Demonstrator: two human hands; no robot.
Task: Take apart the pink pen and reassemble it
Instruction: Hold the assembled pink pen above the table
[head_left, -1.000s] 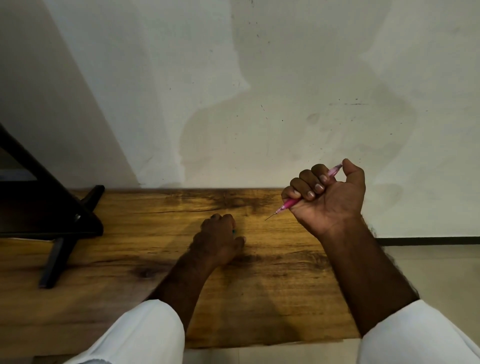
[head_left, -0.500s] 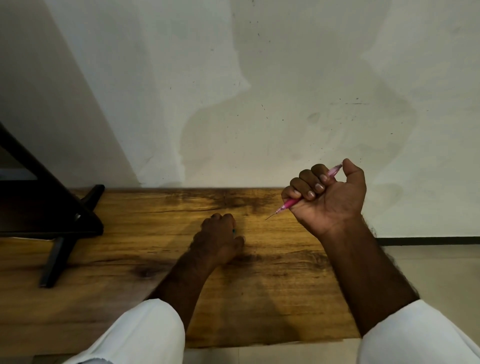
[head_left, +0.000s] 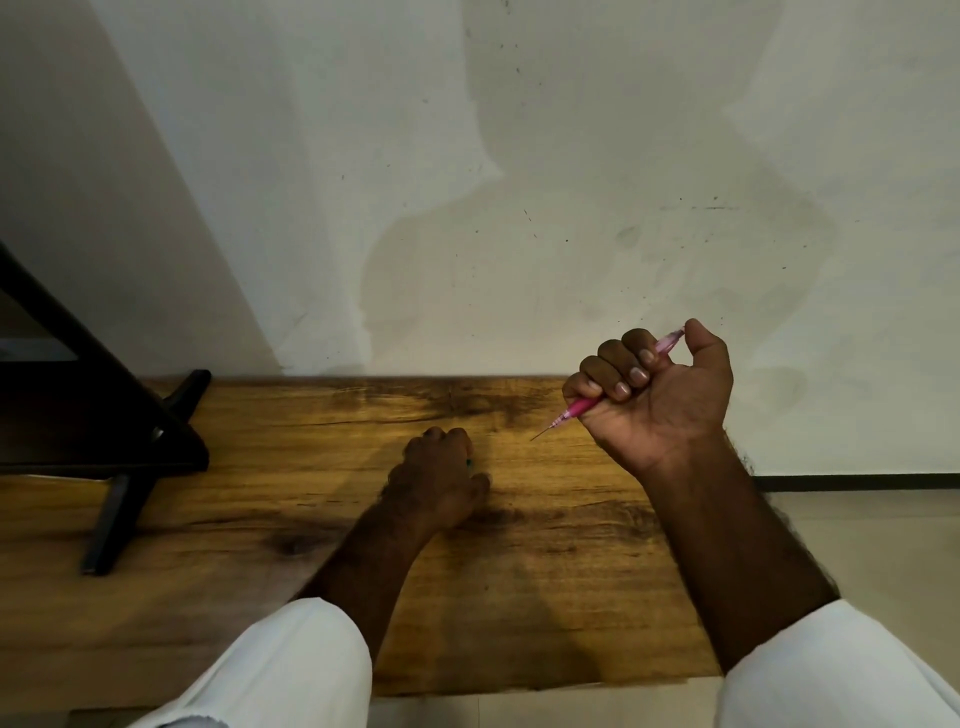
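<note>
Black stand (head_left: 104, 415) at table's (head_left: 519, 597) left

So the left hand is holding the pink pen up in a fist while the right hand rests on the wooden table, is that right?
Not quite: the hands are swapped. The head view shows the right hand holding the pink pen up in a fist, while the left hand rests on the wooden table.
</note>
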